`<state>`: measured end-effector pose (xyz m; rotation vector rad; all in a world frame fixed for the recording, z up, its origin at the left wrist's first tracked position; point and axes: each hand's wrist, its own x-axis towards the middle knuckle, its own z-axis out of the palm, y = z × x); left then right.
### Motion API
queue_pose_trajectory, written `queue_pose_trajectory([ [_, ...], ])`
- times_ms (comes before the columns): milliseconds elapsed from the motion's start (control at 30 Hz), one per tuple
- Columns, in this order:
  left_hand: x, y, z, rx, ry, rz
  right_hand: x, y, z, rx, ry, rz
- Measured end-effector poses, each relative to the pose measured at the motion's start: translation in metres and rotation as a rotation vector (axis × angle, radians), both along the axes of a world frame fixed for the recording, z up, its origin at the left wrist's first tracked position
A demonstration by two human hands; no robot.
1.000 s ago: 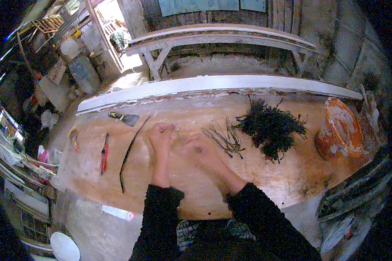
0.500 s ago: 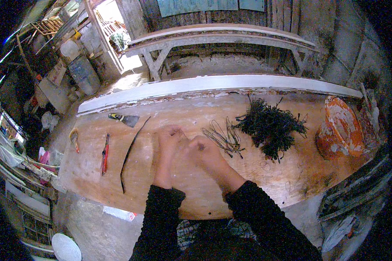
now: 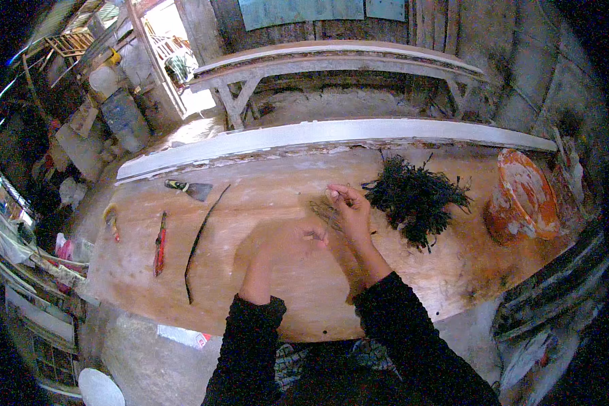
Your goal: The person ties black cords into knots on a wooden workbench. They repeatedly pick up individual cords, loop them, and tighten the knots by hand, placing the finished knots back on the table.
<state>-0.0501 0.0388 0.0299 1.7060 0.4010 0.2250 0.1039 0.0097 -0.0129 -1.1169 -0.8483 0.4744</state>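
My right hand (image 3: 352, 211) is raised over the right middle of the wooden tabletop, its thumb and forefinger pinched together. Whatever is in that pinch is too small to make out. Lower and to the left is my left hand (image 3: 296, 239), slightly blurred, its fingers curled in toward the thumb; I cannot make out what they hold. The two hands are apart. Thin dark looped strands (image 3: 325, 212) lie beside my right hand and are partly covered by it. Just right of that hand sits a big tangled heap of short black strands (image 3: 416, 196).
On the left of the tabletop (image 3: 264, 311) lie a scraper (image 3: 191, 189), a red-handled tool (image 3: 160, 247), a long black strip (image 3: 199, 247) and a small curved tool (image 3: 112, 222). A plaster-smeared orange bucket (image 3: 521, 199) is at the right. A white beam (image 3: 331, 135) runs along the far edge.
My hands were close together over the middle of the table. They have moved apart: the right up and rightward over the looped strands, the left lower and a little rightward.
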Motion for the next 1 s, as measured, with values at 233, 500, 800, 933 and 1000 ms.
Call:
queue_pose_trajectory([
  [233,-0.019,0.045,-0.032,-0.35,-0.38,0.827,-0.019,-0.009,0.008,-0.186,-0.075,0.112],
  [500,-0.023,0.045,-0.032,-0.842,-0.882,0.723,-0.067,-0.033,0.019,-0.214,-0.737,0.282],
  [800,-0.035,0.069,-0.066,-0.818,-0.856,0.691,-0.088,-0.036,0.014,-0.327,-0.541,0.412],
  [933,-0.033,0.062,-0.057,-0.866,-0.816,0.714,-0.088,-0.034,0.012,-0.431,-0.681,0.417],
  [1000,-0.031,0.063,-0.056,-0.778,-0.756,0.763,-0.088,-0.039,0.016,-0.373,-0.657,0.408],
])
